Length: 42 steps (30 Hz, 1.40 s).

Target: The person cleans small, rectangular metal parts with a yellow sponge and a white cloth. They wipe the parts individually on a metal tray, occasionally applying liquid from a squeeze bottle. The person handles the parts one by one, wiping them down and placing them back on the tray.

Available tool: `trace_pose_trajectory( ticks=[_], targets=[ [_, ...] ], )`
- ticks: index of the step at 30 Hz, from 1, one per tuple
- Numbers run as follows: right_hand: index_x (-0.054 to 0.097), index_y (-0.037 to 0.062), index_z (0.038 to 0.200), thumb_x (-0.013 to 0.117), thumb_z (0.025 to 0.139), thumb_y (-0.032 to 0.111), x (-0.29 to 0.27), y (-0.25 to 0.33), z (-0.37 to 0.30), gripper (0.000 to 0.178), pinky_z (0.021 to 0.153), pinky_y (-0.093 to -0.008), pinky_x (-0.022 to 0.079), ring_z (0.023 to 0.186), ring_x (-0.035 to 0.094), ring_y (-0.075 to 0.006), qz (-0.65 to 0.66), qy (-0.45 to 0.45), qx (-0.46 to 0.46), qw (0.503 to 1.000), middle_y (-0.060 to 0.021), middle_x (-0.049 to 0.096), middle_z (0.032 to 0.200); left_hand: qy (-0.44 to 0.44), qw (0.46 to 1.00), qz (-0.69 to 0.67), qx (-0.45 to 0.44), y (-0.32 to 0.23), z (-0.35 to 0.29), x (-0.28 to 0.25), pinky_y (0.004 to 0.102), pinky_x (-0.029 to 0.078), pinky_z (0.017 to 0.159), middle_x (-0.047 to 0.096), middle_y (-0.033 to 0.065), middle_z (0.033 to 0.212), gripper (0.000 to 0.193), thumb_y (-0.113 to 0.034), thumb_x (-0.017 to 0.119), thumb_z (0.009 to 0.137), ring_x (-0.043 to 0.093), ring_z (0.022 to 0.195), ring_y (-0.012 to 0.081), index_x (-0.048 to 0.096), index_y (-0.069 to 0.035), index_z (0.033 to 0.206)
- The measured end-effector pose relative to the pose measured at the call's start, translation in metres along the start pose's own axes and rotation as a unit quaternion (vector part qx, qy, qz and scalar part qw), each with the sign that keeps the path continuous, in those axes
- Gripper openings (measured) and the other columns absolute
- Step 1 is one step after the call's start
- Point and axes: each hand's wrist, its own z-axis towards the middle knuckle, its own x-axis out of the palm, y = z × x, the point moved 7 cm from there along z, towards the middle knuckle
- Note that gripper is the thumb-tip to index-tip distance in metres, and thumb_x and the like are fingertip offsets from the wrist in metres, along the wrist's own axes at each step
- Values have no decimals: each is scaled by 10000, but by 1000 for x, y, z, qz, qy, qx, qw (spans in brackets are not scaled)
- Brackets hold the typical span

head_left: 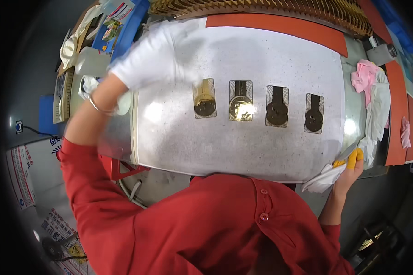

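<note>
My left hand (153,59), in a white glove, is smeared by motion over the left part of a white sheet (179,146); its fingers cannot be made out. Just beyond its fingertips lies a thin golden-brown metal piece (204,98), rectangular, with a round medal shape and fine mesh. Three similar pieces lie in a row to its right: a shiny one (240,96), a dark one (277,106) and another dark one (314,113). At the sheet's lower right corner my right hand (352,165), with yellow finger covers, is closed on a white cloth (325,178). A grey blade-like piece (346,151) shows beside those fingers.
A long golden slatted rack (270,11) runs along the far edge, behind an orange mat (280,32). Pink cloth (365,75) and white cloth (377,110) lie at right, near a metal container (382,54). A blue bin (124,34) and a translucent bottle (92,62) stand at left.
</note>
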Motion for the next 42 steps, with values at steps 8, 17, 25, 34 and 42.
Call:
trace_pose_trajectory(
  ticks=[8, 17, 25, 34, 42],
  targets=[
    [527, 24, 944, 506, 906, 125, -6, -8, 8, 110, 431, -226, 392, 487, 466, -79, 11, 12, 7, 1000, 2, 507, 708, 39, 988, 63, -136, -20, -80, 79, 403, 338, 951, 476, 204, 1140, 907, -299, 758, 540, 441, 1077, 360, 333, -26, 1293],
    [533, 8, 914, 509, 885, 102, -11, -11, 14, 102, 578, -211, 378, 671, 445, -68, -99, 10, -66, 993, 0, 488, 772, 75, 970, 141, -185, -33, -86, 71, 444, 421, 873, 430, 249, 1178, 932, -469, 747, 527, 484, 1023, 419, 383, -38, 1269],
    [487, 49, 885, 497, 890, 106, -18, -22, 8, 58, 418, -209, 350, 505, 396, -48, -34, 0, -19, 999, 29, 430, 681, -89, 980, 148, -96, 29, 50, -67, 387, 437, 845, 531, 207, 1051, 841, -339, 731, 574, 533, 954, 354, 369, -15, 1260],
    [474, 44, 837, 502, 895, 130, -2, 0, 7, 108, 444, -192, 356, 489, 432, -50, -17, 20, -46, 999, 17, 470, 660, 159, 929, 272, -196, 143, 215, -44, 424, 393, 923, 474, 121, 1276, 993, -464, 746, 604, 494, 1129, 309, 238, -154, 1399],
    [483, 36, 790, 507, 889, 146, 4, 7, 4, 150, 485, -181, 337, 540, 435, -41, -17, 13, -15, 1000, 18, 488, 660, 217, 914, 272, -210, 143, 232, -19, 427, 421, 902, 496, 159, 1244, 1026, -490, 751, 591, 492, 1131, 310, 214, -182, 1408]
  ],
)
